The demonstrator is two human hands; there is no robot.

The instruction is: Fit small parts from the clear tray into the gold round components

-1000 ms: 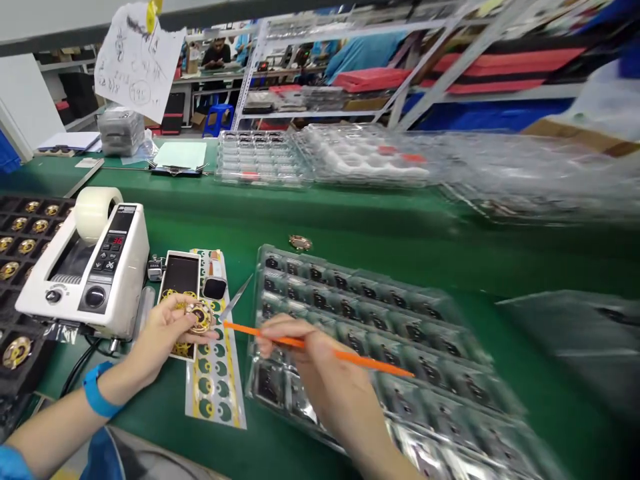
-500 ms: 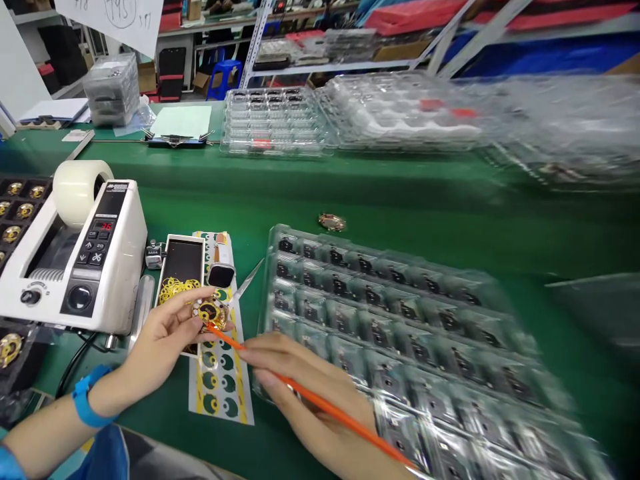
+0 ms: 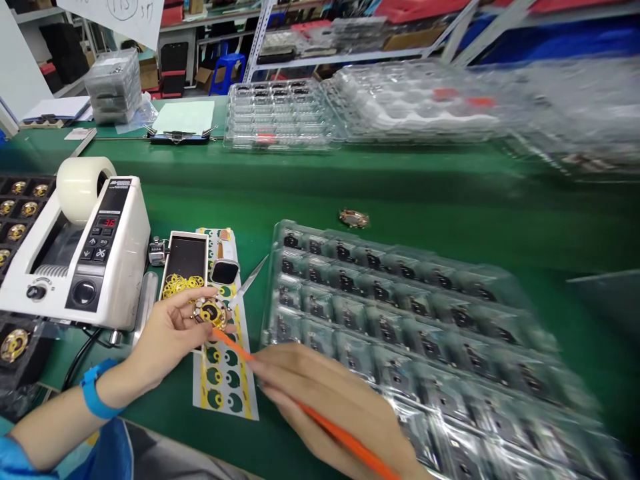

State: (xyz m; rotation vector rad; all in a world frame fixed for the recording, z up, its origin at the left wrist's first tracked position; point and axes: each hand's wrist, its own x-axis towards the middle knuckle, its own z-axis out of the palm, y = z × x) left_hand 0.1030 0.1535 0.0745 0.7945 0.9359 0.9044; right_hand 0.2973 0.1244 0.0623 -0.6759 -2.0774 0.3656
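Green worktop fills this bench in a shelf-lined workroom, clear plastic trays along its back ledge. From my remote post I see the left hand, forearm slanting in from lower left, pinch a round gold part above a patterned sticker sheet, thumb in front, fingers behind. Opposite, the right hand, knuckles up, grips an orange stick pen-fashion beside a filled tray; its tip meets the part's lower edge, contact too small for me to tell.
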